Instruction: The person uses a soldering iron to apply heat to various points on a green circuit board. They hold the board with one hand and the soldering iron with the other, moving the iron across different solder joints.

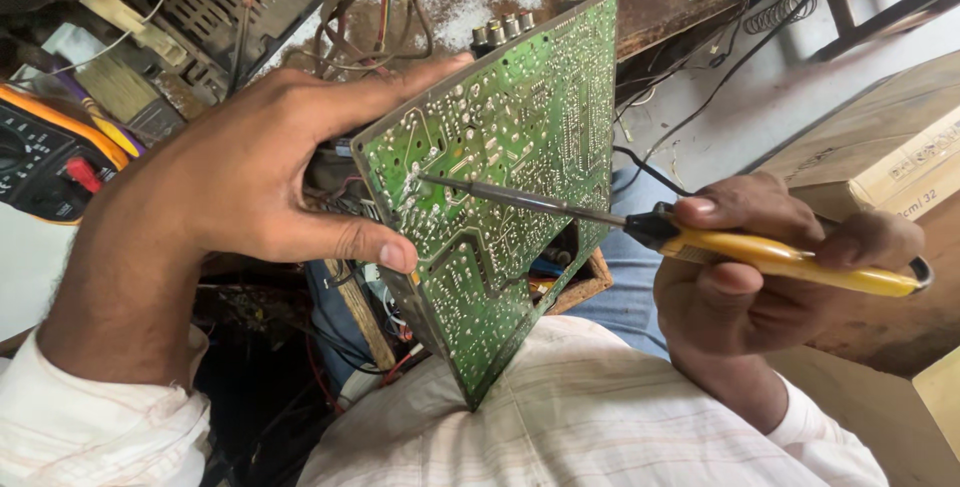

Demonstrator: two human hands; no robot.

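Your left hand point(230, 167) clamps the green circuit board point(500, 177) at nine o'clock; with your right hand point(760, 277) closed round the soldering iron point(780, 257), keep its tip steady on the joint.

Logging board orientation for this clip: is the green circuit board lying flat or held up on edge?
Held up, tilted. The left hand grips the circuit board by its edge, solder side facing the camera, lower corner pointing down toward the lap.

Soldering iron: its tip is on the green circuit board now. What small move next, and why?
Probably hold the soldering iron steady on that joint. Its tip already touches the circuit board near the upper left, the left hand grips the board's edge, and the right hand holds the yellow handle.
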